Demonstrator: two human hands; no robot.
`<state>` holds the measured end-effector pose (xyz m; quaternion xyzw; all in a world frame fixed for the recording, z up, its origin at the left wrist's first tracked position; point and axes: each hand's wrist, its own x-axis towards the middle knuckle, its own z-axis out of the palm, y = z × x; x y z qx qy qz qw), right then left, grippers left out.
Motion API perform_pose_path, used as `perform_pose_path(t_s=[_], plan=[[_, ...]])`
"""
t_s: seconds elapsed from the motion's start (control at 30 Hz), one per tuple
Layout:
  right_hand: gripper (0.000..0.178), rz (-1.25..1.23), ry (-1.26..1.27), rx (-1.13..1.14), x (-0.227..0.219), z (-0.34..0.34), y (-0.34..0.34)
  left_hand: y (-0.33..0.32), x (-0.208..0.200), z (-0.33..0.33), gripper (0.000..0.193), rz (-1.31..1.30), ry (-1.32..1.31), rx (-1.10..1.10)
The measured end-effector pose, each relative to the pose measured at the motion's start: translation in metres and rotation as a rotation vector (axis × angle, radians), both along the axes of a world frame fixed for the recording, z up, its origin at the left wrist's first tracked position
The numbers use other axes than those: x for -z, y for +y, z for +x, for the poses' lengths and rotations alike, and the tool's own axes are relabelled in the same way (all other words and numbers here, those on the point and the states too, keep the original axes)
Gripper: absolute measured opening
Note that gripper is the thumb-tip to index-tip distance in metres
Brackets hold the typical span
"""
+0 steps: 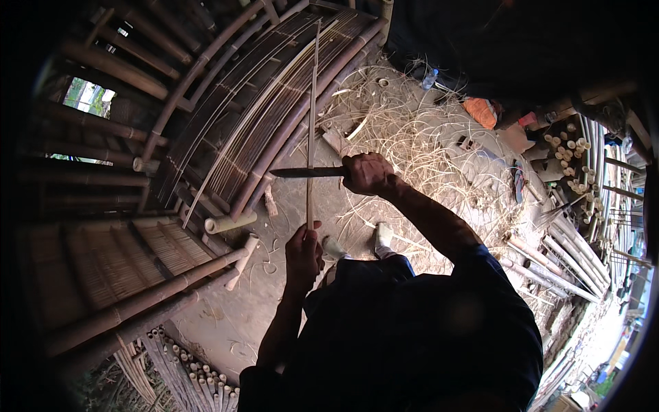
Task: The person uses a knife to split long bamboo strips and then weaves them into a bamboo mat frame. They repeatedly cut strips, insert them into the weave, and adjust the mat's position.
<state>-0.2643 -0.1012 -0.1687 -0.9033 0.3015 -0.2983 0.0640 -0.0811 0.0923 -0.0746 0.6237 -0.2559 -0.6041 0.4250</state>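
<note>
My left hand [304, 255] is closed around the near end of a long, thin bamboo strip [313, 123], which points away from me toward the bamboo bench at the far side. In my right hand [368, 173] is the handle of a knife [305, 172]. Its dark blade lies crosswise over the strip, pointing left, a short way beyond my left hand. Blade and strip appear to touch, though the exact contact is too dark to make out. The fingers of both hands are wrapped tight.
A slatted bamboo bench [281, 103] stands ahead, with a lower bamboo platform [110, 268] at left. Pale shavings [419, 144] litter the floor. Bamboo poles [563, 261] lie at right, near a sandal [517, 181], an orange bag [480, 112] and a plastic bottle [430, 79]. Cut bamboo [199, 374] is bundled at lower left.
</note>
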Motion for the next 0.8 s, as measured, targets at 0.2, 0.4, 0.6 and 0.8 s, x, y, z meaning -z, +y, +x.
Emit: perform_pose_path(t_s=[0.2,0.4,0.6,0.8], plan=[[0.022,0.822,0.190,-0.102,0.001,-0.012,0.019,0.017,0.029,0.007,0.031,-0.082,-0.235,0.116],[0.020,1.416,-0.280,-0.044,-0.038,0.008,0.076,0.035,0.085,0.056,0.028,-0.335,-0.671,0.193],[0.018,1.475,-0.709,0.286,-0.006,0.022,0.088,0.037,0.088,0.097,0.029,-0.221,-0.678,0.142],[0.023,1.365,-0.805,0.245,0.029,0.039,0.045,0.042,0.116,0.138,0.024,-0.004,-0.651,0.206]])
